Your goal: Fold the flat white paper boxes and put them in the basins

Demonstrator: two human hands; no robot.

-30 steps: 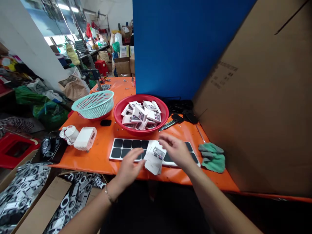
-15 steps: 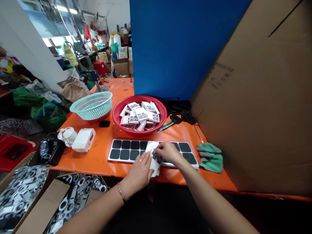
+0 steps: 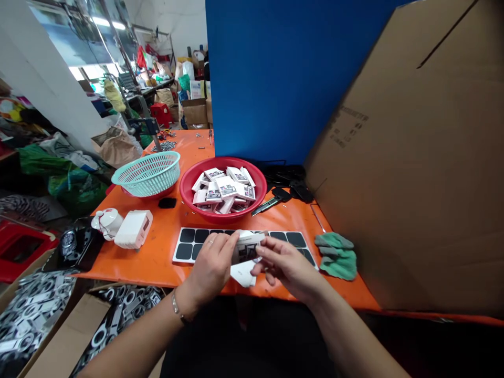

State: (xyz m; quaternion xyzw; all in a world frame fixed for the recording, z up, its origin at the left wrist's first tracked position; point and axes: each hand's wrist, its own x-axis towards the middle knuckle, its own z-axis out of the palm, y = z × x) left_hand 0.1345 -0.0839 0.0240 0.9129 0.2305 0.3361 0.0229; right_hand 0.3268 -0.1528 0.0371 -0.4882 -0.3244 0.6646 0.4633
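Note:
My left hand (image 3: 212,266) grips the left end of a small white printed box (image 3: 249,250), raised a little over the table. My right hand (image 3: 289,266) has its thumb and forefinger at the box's right end, near an upright flap; its other fingers are curled below. Under the hands lies a white sheet with rows of black rounded squares (image 3: 184,252), partly hidden. A flat white piece (image 3: 244,274), seemingly card, lies beneath the held box. Behind, a red basin (image 3: 185,203) holds a heap of similar small boxes (image 3: 226,186).
On the orange table (image 3: 157,252) stand a mint basket (image 3: 147,176), a white block-like stack (image 3: 134,228) and a white jar (image 3: 107,223). A utility knife (image 3: 265,205) lies behind the sheet; a green glove (image 3: 336,256) is at right. Tall cardboard (image 3: 413,173) borders the right side.
Both hands have lifted and turned the box, which lay flat against the sheet and now looks opened out into shape. The flat white piece below is more exposed. The view has shifted slightly.

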